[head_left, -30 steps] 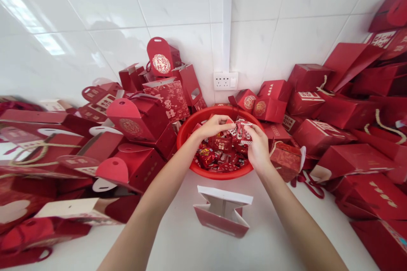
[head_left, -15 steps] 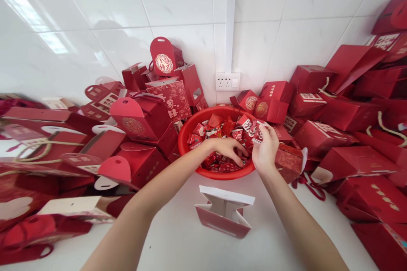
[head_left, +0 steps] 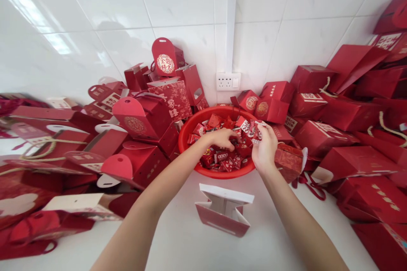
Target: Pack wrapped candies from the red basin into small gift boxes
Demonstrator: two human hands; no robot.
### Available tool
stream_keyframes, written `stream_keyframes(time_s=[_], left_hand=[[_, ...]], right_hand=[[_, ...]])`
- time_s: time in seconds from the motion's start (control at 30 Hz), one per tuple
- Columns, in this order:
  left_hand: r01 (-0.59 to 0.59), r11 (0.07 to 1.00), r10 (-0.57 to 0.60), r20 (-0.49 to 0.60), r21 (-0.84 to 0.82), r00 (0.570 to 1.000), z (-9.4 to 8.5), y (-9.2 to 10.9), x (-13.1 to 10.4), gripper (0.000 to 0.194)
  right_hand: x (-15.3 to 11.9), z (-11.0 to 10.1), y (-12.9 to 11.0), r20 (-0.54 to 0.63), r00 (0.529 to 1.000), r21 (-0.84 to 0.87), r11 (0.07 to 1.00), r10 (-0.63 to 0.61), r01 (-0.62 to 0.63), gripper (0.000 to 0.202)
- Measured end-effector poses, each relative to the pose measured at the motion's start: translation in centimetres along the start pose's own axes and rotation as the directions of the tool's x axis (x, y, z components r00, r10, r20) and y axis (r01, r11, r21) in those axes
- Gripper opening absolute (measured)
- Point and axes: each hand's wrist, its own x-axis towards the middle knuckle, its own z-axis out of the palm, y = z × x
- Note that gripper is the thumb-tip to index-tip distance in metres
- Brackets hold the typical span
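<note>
Red-wrapped candies fill a round red basin. My left hand reaches in over them, its fingers bent and apart and the tips among the wrappers. I see nothing gripped in it. At the basin's right rim, my right hand is closed around several wrapped candies, which show between thumb and fingers. In front of the basin an open red paper box stands on the white table, its white inside showing.
Red gift boxes crowd the left side, some with rope handles. More red boxes are piled on the right. Behind the basin rises a white tiled wall with a socket plate.
My left hand has moved up and back within the basin, uncovering candies near the front rim. My right hand stays at the rim with its candies.
</note>
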Motion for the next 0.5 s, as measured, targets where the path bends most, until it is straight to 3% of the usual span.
stream_keyframes(time_s=[0.17,0.37,0.5], left_hand=[[0.131,0.989,-0.141,-0.199,-0.063,0.970,-0.93,-0.83,-0.85,0.025],[0.119,0.984,-0.153,-0.280,-0.135,0.948,-0.85,-0.95,-0.52,0.034],[0.140,0.967,-0.196,-0.275,-0.212,0.941,-0.97,-1.11,-0.34,0.033]], right_hand=[[-0.20,0.15,-0.19,-0.003,1.000,-0.009,1.000,-0.013,0.013,0.016],[0.00,-0.08,-0.07,0.017,1.000,-0.034,0.999,-0.009,0.010,0.015],[0.00,-0.08,-0.14,0.021,1.000,-0.041,0.999,-0.004,0.005,0.013]])
